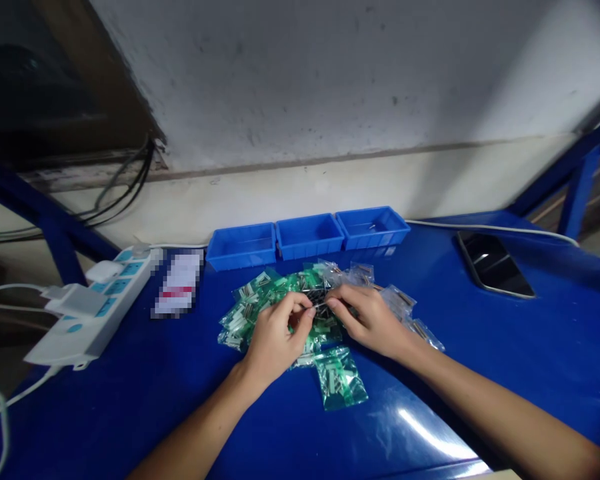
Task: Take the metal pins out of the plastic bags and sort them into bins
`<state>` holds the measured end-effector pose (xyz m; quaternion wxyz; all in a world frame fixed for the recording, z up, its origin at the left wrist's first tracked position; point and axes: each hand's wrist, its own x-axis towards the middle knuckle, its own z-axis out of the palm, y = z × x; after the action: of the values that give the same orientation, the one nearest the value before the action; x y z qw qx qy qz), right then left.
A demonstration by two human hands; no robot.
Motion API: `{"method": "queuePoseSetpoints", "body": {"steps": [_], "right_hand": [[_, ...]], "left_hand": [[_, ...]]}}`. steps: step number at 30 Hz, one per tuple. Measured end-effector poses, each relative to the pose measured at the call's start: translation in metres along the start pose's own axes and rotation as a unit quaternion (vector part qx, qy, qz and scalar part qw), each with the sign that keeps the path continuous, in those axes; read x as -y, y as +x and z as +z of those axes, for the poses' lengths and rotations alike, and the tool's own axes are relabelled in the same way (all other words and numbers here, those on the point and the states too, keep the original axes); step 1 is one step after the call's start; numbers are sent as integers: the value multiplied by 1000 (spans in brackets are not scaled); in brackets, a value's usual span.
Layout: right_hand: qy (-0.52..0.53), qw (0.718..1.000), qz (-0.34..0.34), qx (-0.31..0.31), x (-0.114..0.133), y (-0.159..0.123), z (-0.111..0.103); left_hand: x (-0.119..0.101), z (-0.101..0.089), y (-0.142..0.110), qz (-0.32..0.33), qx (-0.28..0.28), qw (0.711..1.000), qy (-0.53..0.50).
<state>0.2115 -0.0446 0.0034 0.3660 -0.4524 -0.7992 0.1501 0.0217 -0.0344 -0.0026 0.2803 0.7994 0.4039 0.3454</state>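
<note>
My left hand point(280, 330) is closed in a pinch, thumb against fingers, over the pile of bags. Facing it, my right hand point(367, 317) pinches too, its fingertips close to the left ones. A thin, pale edge shows between the fingertips, with dark bits around it; what exactly is held I cannot make out. Under and around my hands lie several green plastic bags point(243, 320) with small pale and metallic pieces inside. One green bag point(340, 378) lies apart in front. Clear plastic bags point(399, 301) with thin metal pieces lie to the right, partly behind my right hand.
Three blue bins stand in a row at the back: left point(241, 247), middle point(310, 237) and right point(373, 227). A white power strip point(93, 313) with plugs and cables is at left, near a blurred card point(179, 283). A phone point(495, 263) lies right on the blue table point(520, 373).
</note>
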Motion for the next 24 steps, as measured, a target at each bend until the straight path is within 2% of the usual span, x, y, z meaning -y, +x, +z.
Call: {"method": "queuePoseSetpoints", "body": {"steps": [3,15,24], "right_hand": [[4,1000,-2,3,1,0,0],[9,1000,-16,-3,1,-1,3],[4,1000,-21,0,0,0,4]], "left_hand": [[0,-2,0,0,8,1000,21],[-1,-7,1,3,-26,996,84],[-1,-6,1,-14,-18,997,72]]}}
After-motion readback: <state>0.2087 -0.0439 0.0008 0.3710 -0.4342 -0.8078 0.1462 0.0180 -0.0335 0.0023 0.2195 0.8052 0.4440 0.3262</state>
